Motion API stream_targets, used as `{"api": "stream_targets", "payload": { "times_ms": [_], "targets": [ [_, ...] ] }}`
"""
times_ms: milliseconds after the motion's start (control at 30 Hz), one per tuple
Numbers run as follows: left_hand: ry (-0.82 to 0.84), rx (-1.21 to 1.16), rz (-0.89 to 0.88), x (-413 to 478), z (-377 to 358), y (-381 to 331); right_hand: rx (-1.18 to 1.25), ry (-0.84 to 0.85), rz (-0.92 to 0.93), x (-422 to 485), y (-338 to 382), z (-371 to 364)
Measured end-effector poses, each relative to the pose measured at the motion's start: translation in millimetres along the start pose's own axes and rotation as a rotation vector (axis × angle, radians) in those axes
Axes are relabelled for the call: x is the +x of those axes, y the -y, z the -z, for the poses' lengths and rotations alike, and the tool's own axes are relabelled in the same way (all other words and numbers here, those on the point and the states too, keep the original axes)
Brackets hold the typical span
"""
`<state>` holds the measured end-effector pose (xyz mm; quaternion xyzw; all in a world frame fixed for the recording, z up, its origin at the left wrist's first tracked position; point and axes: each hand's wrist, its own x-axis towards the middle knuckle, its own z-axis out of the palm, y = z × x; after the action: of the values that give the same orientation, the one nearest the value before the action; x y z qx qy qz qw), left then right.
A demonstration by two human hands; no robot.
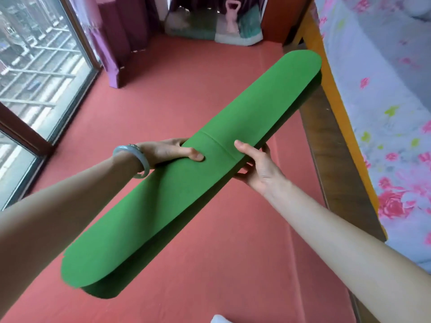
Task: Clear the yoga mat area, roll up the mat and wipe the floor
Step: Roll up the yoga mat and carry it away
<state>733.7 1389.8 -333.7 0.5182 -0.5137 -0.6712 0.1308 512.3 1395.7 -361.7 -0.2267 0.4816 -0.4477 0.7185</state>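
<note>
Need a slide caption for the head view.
Both hands, left and right, hold the rolled green mat above the red floor.

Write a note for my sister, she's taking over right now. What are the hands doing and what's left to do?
Left hand and right hand both grip the rolled green mat near its middle, lifted above the red floor.
Done: the mat is rolled up and off the floor.
Left: put the mat somewhere, perhaps by the bed on the right, then wipe the floor. No cloth is in view.
</note>
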Motion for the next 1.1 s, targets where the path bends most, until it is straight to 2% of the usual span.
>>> {"api": "stream_targets", "payload": {
  "times_ms": [233, 433, 733, 1100],
  "targets": [
    [0.014, 0.065, 0.006, -135, 9, -208, 0.040, 0.065, -0.041, -121, 186, -91],
    [-0.033, 0.141, 0.013, -189, 64, -328, -0.006, 0.118, -0.061, -131, 293, -174],
    [-0.049, 0.190, -0.025, -150, 164, -397, 0.034, 0.055, 0.059, -62, 355, -248],
    [0.062, 0.100, -0.087, -66, 247, -441, -0.032, 0.072, 0.085, 47, 421, -263]
  ]
}}
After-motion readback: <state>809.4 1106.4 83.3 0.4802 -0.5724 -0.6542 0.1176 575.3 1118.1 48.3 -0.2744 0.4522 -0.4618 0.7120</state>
